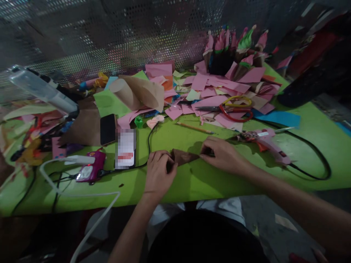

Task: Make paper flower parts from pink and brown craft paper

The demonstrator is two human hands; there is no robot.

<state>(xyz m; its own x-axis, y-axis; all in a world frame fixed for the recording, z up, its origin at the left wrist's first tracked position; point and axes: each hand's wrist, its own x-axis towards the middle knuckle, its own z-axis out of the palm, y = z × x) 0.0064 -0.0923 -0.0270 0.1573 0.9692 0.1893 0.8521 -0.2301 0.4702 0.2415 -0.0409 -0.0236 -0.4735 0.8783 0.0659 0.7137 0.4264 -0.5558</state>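
A small brown paper cone [183,157] lies sideways just above the green tabletop, its point toward the right. My left hand [161,170] is closed on the cone's wide end, thumb and fingers curled around it. At the narrow tip, my right hand [216,152] pinches with thumb and forefinger. A pencil [195,128] lies just beyond the hands. Right of my right hand rests a pink hot glue gun [270,145] with its black cord. Scissors with red and yellow handles [236,109] lie on the paper scraps behind.
Pink paper scraps [203,82] cover the back of the green table [208,184]. Finished paper cones [219,44] stand in a dark holder at the back right. To the left are two phones, a dark one [108,129] and a lit one [125,149], and a purple power strip [91,167] with cables.
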